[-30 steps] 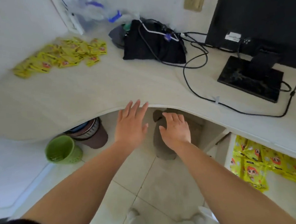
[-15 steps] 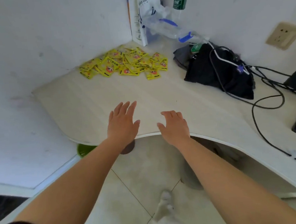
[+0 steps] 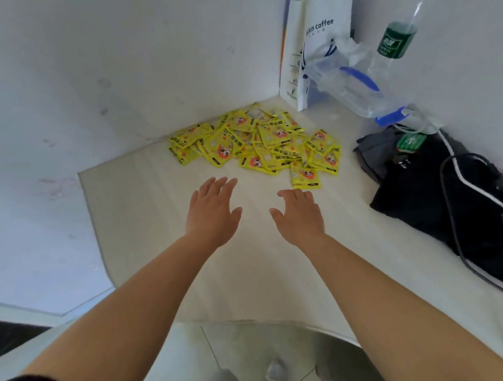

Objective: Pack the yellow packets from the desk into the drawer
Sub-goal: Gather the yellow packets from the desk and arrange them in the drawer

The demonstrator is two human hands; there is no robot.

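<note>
The yellow packets lie in a loose heap at the far corner of the worktop. The left hand and the right hand reach toward the heap, both spread and empty. So this heap is not yet packed. The drawer is out of view.

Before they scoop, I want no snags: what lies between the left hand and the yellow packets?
In the head view, only bare desk lies between the open left hand and the yellow packets.
</note>
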